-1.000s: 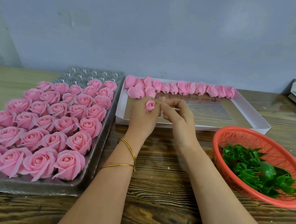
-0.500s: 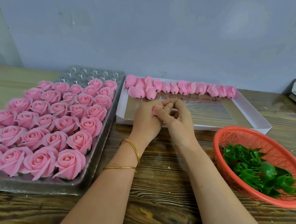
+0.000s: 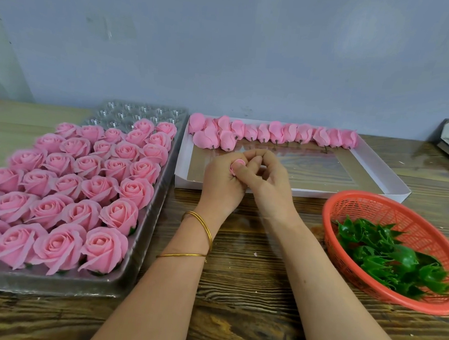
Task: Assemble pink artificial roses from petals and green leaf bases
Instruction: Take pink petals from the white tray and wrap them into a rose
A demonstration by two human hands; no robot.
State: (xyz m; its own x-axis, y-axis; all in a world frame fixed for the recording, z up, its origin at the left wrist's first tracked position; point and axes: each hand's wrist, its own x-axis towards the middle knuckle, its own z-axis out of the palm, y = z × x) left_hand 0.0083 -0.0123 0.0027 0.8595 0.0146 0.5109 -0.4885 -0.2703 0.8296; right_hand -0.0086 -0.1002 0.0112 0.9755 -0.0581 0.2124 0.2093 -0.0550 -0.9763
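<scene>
1. Head view: the left hand [image 3: 222, 183] grips a small pink bud [image 3: 237, 165] above the front of the white box [image 3: 336, 195]. The right hand [image 3: 267, 183] pinches the bud's edge with curled fingers.
2. The step seems to be shaping the soft rolled petals. Next, one spiky glossy leaf base [image 3: 387, 255] must come from the red mesh basket [image 3: 413, 223].
3. Matte layered roses [image 3: 84, 186] fill the clear plastic tray [image 3: 142, 111] on the wooden bench [image 3: 249, 291].

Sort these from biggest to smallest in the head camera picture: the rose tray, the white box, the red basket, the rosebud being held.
1. rose tray
2-3. white box and red basket: too close to rank; the basket sits nearer and runs off the picture.
4. rosebud
</scene>
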